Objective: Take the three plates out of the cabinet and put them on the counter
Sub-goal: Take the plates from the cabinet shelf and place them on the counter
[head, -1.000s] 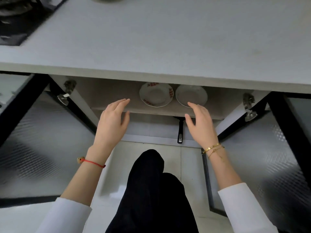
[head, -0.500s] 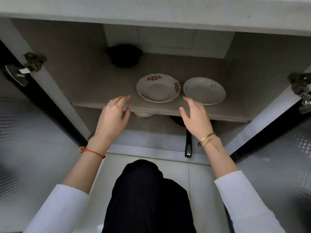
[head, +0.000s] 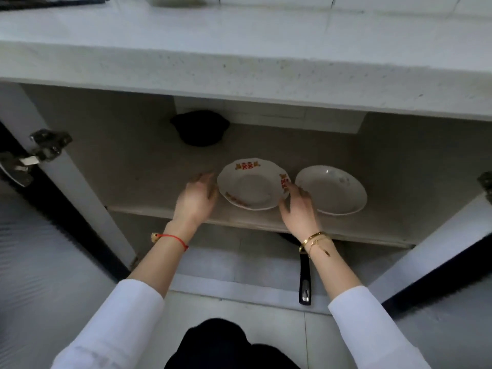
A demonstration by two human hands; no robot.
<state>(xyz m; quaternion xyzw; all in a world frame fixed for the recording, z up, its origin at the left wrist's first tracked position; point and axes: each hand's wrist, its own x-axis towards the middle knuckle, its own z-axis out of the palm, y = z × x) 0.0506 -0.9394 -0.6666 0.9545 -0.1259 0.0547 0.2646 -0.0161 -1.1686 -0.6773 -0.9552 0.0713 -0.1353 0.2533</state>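
Note:
Two plates lie on the upper shelf (head: 149, 182) of the open cabinet. The left plate (head: 251, 183) is white with red and orange patterns on its rim; the right plate (head: 331, 189) is plain white. My left hand (head: 195, 199) is at the patterned plate's left rim, fingers relaxed, close to it or just touching. My right hand (head: 298, 206) is at that plate's right rim, between the two plates, fingers loosely bent against the edge. Neither hand visibly holds the plate. The pale stone counter (head: 239, 51) runs above the cabinet. A third plate is not visible.
A black pot (head: 199, 127) stands at the back of the shelf. A black pan handle (head: 304, 278) sticks out from the lower shelf. Both cabinet doors (head: 40, 262) stand open at the sides, hinges (head: 40, 150) showing. A bowl's edge (head: 170, 0) is on the counter's far side.
Both hands have reached from the shelf's front edge in to the two sides of the patterned plate. The view has tilted up, showing the counter top again.

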